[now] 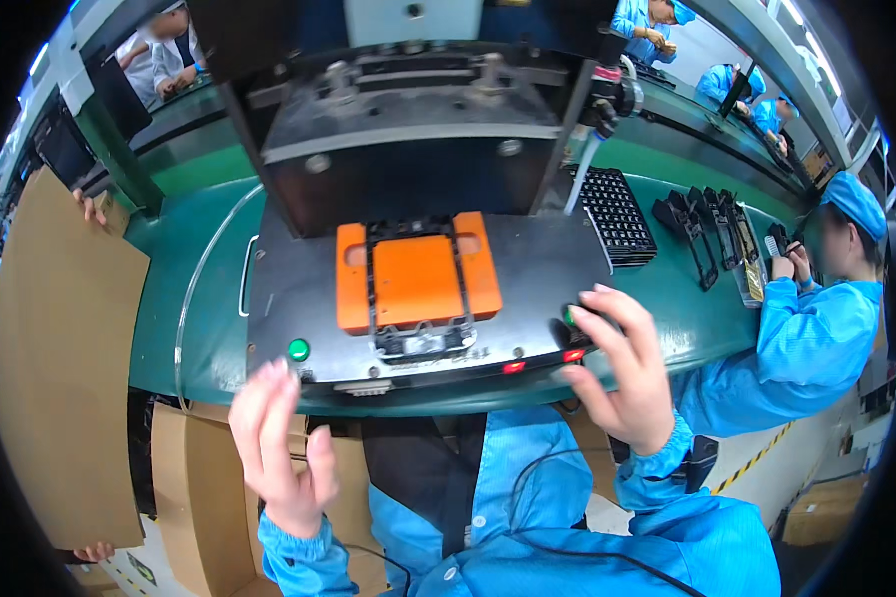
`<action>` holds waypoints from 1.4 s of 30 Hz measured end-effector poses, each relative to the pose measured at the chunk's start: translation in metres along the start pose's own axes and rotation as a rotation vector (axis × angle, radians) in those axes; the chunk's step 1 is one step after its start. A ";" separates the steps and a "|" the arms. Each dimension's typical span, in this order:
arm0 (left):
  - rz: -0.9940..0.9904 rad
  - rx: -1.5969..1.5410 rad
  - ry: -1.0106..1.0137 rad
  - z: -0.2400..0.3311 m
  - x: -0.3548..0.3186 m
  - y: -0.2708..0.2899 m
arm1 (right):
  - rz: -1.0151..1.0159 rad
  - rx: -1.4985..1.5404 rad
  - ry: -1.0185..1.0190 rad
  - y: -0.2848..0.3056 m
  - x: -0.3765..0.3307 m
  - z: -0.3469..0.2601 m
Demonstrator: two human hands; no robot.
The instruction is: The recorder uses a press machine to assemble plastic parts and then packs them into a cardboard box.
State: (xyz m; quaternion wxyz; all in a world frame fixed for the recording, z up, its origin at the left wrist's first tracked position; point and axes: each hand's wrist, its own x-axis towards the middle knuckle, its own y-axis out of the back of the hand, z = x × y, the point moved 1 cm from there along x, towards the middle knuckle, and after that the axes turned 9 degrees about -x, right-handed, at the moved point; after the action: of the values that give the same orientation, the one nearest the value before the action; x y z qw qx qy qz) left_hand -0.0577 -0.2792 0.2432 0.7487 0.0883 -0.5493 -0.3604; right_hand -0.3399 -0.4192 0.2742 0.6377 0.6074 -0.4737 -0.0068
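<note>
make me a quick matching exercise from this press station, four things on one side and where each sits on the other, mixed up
Things:
1. orange fixture block
2. green round button
3. black keypad tray
4. cardboard sheet

Places:
A. far left, held upright by another person's hands
B. front left of the machine's black base plate, near the left hand
C. middle of the base plate, under a black frame part
D. on the green belt, right of the press, beyond the right hand

Pairs: 1-C, 2-B, 3-D, 4-A
</note>
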 end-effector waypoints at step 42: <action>-0.147 -0.080 0.009 0.037 -0.001 -0.022 | -0.522 -0.057 -0.053 0.008 0.041 0.223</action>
State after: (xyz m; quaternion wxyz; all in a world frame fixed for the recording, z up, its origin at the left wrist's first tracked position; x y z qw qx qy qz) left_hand -0.0999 -0.2845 0.2451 0.7255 0.1000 -0.5231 -0.4359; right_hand -0.4591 -0.6124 0.2633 0.6186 0.6903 -0.3173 -0.2004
